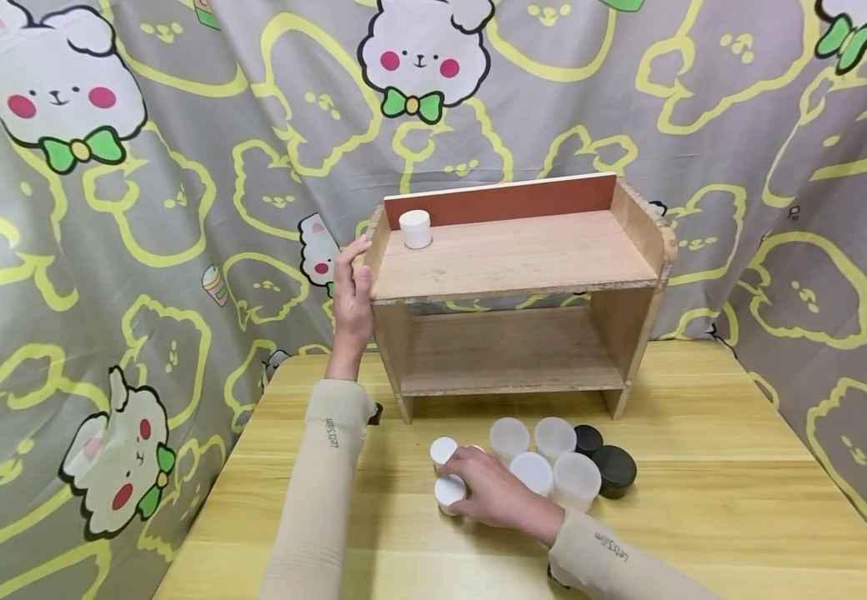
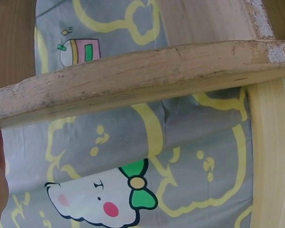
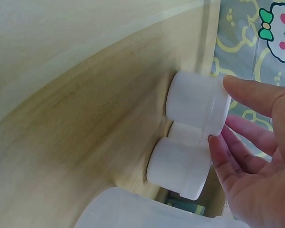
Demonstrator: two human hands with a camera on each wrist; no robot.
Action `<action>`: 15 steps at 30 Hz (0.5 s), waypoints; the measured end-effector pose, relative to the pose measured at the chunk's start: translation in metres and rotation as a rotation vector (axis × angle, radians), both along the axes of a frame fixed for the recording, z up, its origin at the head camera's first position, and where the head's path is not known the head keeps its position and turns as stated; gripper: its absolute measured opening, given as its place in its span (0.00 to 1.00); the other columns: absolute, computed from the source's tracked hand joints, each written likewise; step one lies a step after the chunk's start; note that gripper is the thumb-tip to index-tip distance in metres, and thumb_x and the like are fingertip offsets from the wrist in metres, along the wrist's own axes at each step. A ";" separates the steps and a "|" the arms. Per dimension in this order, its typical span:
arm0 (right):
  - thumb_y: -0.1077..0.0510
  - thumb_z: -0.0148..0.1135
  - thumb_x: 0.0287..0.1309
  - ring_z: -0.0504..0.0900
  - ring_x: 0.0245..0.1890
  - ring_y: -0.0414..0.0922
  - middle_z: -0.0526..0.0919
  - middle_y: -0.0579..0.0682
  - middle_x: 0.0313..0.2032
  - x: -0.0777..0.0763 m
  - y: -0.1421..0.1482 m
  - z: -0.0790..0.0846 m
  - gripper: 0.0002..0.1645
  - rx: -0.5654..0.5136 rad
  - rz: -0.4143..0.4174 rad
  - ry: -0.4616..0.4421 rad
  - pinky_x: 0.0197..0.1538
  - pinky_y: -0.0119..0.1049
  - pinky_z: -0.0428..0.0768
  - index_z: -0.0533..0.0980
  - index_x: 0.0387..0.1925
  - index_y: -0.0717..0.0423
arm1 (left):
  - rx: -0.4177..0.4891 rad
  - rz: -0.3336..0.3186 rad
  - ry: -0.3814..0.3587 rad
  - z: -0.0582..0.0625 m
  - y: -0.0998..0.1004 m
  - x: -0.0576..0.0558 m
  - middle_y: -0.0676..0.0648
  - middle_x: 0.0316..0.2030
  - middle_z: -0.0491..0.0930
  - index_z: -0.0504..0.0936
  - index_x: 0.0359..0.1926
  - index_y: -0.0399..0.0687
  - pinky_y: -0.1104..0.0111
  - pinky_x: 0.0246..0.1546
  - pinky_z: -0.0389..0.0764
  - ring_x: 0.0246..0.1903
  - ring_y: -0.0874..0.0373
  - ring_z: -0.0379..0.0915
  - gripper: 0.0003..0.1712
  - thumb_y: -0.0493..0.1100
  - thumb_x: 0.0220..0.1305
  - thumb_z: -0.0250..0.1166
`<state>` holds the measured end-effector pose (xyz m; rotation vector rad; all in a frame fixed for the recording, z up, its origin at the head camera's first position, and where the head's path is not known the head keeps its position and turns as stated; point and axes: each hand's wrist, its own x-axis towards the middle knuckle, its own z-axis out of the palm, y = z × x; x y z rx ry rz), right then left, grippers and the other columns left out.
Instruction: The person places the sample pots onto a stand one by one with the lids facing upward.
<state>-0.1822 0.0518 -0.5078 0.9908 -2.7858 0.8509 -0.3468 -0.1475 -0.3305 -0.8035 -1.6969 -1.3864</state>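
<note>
A small wooden two-tier shelf (image 1: 516, 258) stands on the table, and my left hand (image 1: 353, 292) rests against its left side panel (image 2: 147, 71). In the left wrist view only a finger and part of that hand show at the left edge. My right hand (image 1: 497, 492) pinches a white lidded jar (image 3: 194, 102) between thumb and fingers, the jar standing on the table. Beside it are a second white jar (image 1: 444, 451) and a third, mostly hidden behind the hand. One more white jar (image 1: 415, 230) sits on the shelf's top board at the left.
Right of my right hand stand several translucent tubs, among them a frosted tub (image 1: 577, 479). Next to them are two black-lidded containers, the larger a black jar (image 1: 615, 472). A patterned curtain (image 1: 178, 208) hangs around the wooden table (image 1: 704, 500).
</note>
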 end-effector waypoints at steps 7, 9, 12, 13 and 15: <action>0.56 0.82 0.44 0.80 0.45 0.42 0.87 0.46 0.43 -0.002 0.000 0.002 0.25 -0.001 0.019 -0.009 0.51 0.39 0.77 0.86 0.47 0.56 | 0.001 -0.002 0.000 -0.001 0.000 0.000 0.27 0.66 0.70 0.68 0.62 0.24 0.58 0.77 0.57 0.73 0.37 0.62 0.22 0.33 0.71 0.47; 0.56 0.82 0.44 0.80 0.45 0.41 0.87 0.45 0.43 -0.002 0.001 0.002 0.25 -0.006 0.026 -0.011 0.51 0.38 0.77 0.87 0.47 0.55 | -0.002 0.001 0.002 -0.001 0.000 0.000 0.27 0.66 0.70 0.68 0.62 0.24 0.58 0.77 0.57 0.73 0.38 0.62 0.22 0.33 0.71 0.47; 0.56 0.82 0.45 0.81 0.45 0.41 0.87 0.45 0.43 -0.003 0.001 0.002 0.23 -0.018 0.037 -0.002 0.51 0.38 0.78 0.87 0.46 0.54 | -0.008 0.004 0.005 -0.001 0.000 -0.001 0.28 0.66 0.70 0.68 0.62 0.24 0.58 0.76 0.57 0.73 0.39 0.63 0.22 0.33 0.71 0.47; 0.56 0.82 0.45 0.81 0.45 0.41 0.87 0.45 0.43 -0.003 0.002 0.003 0.23 -0.024 0.040 0.002 0.51 0.37 0.79 0.87 0.46 0.53 | -0.007 0.005 0.007 -0.001 -0.001 -0.001 0.28 0.66 0.70 0.68 0.62 0.24 0.58 0.76 0.58 0.73 0.40 0.63 0.22 0.33 0.72 0.48; 0.56 0.82 0.46 0.81 0.45 0.40 0.87 0.45 0.43 -0.004 0.002 0.004 0.22 -0.037 0.042 0.008 0.50 0.37 0.79 0.86 0.46 0.53 | -0.009 0.007 0.009 -0.001 -0.001 -0.001 0.28 0.66 0.70 0.69 0.62 0.25 0.58 0.76 0.58 0.73 0.41 0.63 0.22 0.35 0.72 0.48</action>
